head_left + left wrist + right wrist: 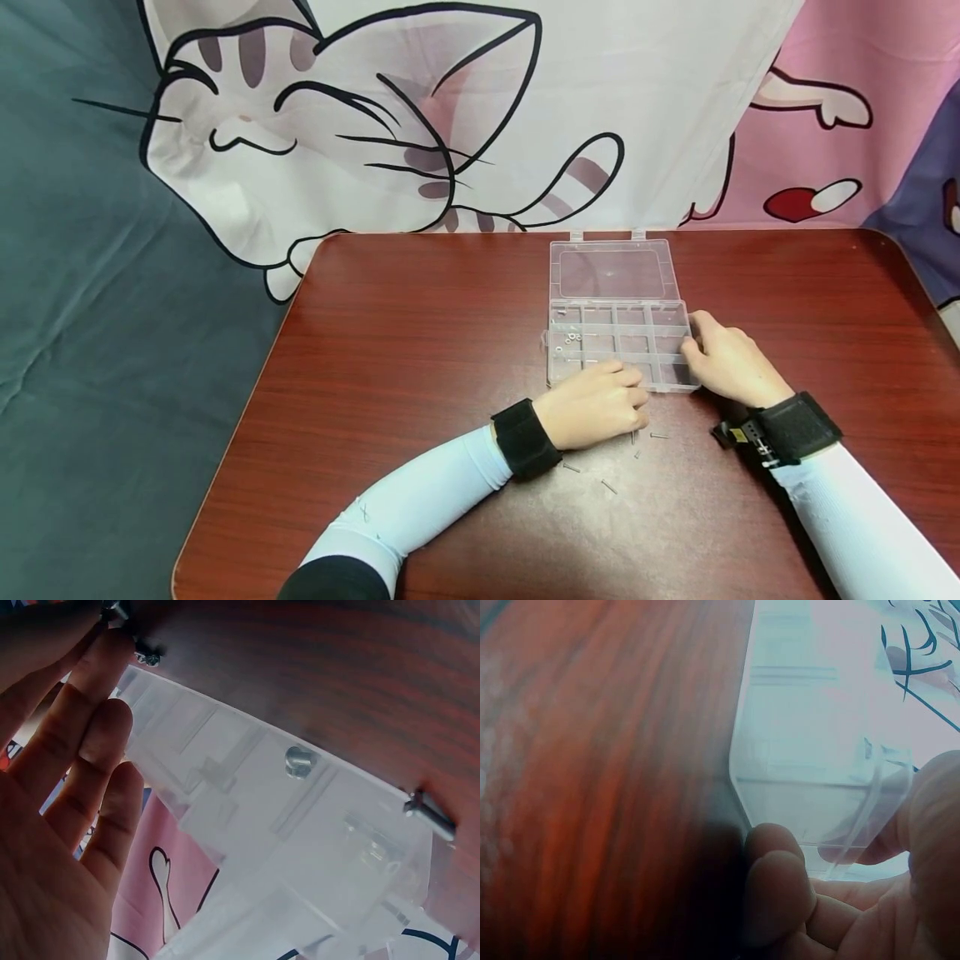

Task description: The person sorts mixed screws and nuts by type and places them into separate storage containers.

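Note:
A clear plastic compartment box (633, 355) lies on the table with its lid (611, 271) folded back. My right hand (731, 362) grips the box's right side; in the right wrist view, fingers (780, 896) curl at its corner. Over the front edge of the box is my left hand (596, 406). The left wrist view shows a small metal screw (114, 610) at the tips of its thumb and index finger, seemingly pinched, while the other fingers (112, 817) stay fairly straight. Small rings or nuts (573, 337) lie in the box's left compartments.
Several small screws lie loose on the brown table (420, 333) before the box, among them one screw (609, 487) towards the front and another screw (658, 436) near the box. A cat-print cloth (465, 108) hangs behind the table's back edge.

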{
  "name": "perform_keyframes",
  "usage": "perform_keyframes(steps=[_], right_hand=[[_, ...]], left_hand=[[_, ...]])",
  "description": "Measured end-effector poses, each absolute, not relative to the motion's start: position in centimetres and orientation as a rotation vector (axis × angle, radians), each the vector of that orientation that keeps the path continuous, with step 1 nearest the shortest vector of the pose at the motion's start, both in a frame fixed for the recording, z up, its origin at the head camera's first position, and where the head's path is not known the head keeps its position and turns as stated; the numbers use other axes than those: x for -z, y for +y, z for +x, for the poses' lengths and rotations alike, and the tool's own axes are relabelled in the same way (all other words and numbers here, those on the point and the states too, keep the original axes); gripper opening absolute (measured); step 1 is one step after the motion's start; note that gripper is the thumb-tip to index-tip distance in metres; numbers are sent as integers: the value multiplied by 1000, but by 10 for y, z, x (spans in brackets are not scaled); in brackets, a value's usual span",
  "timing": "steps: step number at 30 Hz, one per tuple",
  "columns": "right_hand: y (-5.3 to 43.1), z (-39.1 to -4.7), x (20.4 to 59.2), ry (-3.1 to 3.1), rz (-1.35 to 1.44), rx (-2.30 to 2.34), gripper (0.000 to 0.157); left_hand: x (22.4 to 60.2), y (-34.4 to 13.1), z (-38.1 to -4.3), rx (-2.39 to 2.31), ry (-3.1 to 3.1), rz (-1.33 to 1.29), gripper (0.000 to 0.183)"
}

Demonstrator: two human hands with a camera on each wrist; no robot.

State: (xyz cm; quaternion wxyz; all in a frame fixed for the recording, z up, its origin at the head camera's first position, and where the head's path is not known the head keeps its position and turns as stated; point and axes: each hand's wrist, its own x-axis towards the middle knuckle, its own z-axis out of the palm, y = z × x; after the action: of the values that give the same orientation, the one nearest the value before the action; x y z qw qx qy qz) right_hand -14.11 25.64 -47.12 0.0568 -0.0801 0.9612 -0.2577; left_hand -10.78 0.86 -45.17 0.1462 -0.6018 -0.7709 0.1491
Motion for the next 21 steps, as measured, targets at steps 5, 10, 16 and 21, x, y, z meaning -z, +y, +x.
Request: perform_keyframes(steps=[5, 10, 16, 21], right_hand=[[257, -141, 472, 2921, -244, 785, 36], [256, -140, 471, 2921, -243, 785, 36], [256, -140, 470, 2925, -245, 782, 36], [256, -140, 471, 2918, -247, 783, 36]], left_hand=[[452, 10, -106, -418, -2231, -1736, 28], [453, 10, -105, -420, -2239, -1759, 29], [455, 10, -104, -409, -2243, -1779, 26], [457, 9, -104, -381, -2259, -1779, 22]])
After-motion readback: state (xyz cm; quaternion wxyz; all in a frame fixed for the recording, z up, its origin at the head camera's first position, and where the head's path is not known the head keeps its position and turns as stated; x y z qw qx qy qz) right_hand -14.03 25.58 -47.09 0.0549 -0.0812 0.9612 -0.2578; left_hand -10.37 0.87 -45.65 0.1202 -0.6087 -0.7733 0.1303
